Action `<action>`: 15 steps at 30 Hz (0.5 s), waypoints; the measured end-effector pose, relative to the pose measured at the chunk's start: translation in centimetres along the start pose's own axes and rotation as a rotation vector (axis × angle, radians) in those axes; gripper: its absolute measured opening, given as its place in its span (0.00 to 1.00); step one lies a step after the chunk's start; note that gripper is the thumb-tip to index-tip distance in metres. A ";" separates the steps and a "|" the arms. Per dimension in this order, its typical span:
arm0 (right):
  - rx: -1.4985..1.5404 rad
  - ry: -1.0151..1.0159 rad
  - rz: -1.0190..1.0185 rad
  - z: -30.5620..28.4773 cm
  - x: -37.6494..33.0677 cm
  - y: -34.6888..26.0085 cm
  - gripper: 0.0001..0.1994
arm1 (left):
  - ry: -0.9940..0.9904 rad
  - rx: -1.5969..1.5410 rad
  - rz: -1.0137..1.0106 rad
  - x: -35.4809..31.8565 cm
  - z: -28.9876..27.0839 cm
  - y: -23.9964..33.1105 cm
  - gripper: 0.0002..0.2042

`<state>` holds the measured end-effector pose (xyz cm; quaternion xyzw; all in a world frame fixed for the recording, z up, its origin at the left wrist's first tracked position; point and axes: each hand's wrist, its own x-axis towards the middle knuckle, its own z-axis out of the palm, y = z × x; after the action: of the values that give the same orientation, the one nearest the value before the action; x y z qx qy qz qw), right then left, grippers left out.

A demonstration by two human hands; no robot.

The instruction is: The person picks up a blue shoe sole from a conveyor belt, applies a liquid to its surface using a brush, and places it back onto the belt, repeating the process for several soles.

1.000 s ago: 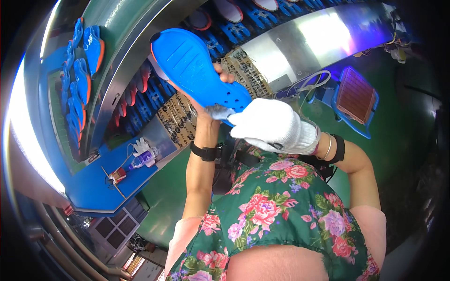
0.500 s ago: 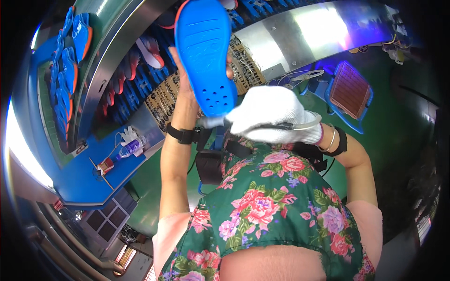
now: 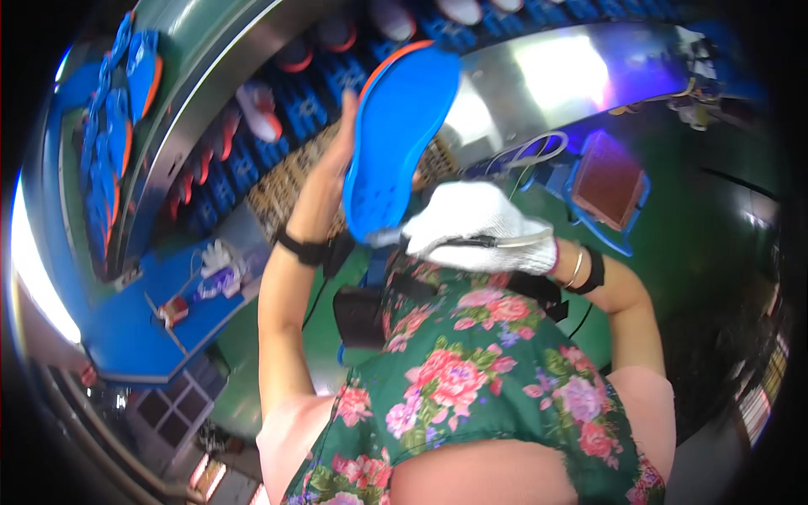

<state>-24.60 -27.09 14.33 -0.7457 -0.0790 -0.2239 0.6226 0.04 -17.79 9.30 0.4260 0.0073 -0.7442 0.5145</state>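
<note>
A blue shoe sole [image 3: 397,126] with an orange edge and small holes at its heel is held upright in my bare left hand [image 3: 338,147]. The fingers run up the sole's left side, and part of the hand is hidden behind it. My right hand [image 3: 471,223], in a white knit glove, is closed around a slim tool whose metal tip [image 3: 386,237] sits at the heel end of the sole. Whether the tip touches the sole, I cannot tell. A pale hose [image 3: 522,240] runs along the glove toward the wrist.
Blue soles with orange edges hang on a rack [image 3: 118,143] at the left. Ahead, a curved metal-edged line carries shoes [image 3: 259,111] on blue holders. On a blue table [image 3: 126,332] lie a white glove and a purple bottle. A blue-framed stool [image 3: 608,189] stands at the right.
The sole has come lower and its toe end has tipped to the right, showing more of the orange edge. My gloved right hand has shifted slightly down and left with the tool.
</note>
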 end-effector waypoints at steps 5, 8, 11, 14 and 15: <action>0.380 0.401 0.327 -1.4 0.2 -0.1 0.08 | 0.255 -0.145 0.335 -0.2 -1.3 -4.9 0.43; 0.243 0.505 0.333 -2.8 0.6 0.3 0.08 | 0.043 -0.321 0.317 0.4 -1.6 -7.9 0.30; 0.068 0.454 0.269 -3.3 0.8 1.1 0.08 | -0.020 -0.218 0.384 0.1 1.4 -7.8 0.26; -0.122 0.395 0.126 -4.2 0.9 0.4 0.08 | 0.094 -0.072 0.301 -0.4 1.6 -7.5 0.25; -0.059 0.392 0.147 -4.1 1.0 -0.1 0.07 | -0.013 -0.032 0.258 -0.4 0.1 -7.7 0.25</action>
<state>-24.74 -31.14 15.34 -0.7096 0.1047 -0.3208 0.6185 -5.92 -13.95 6.30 0.4103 -0.0389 -0.6742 0.6129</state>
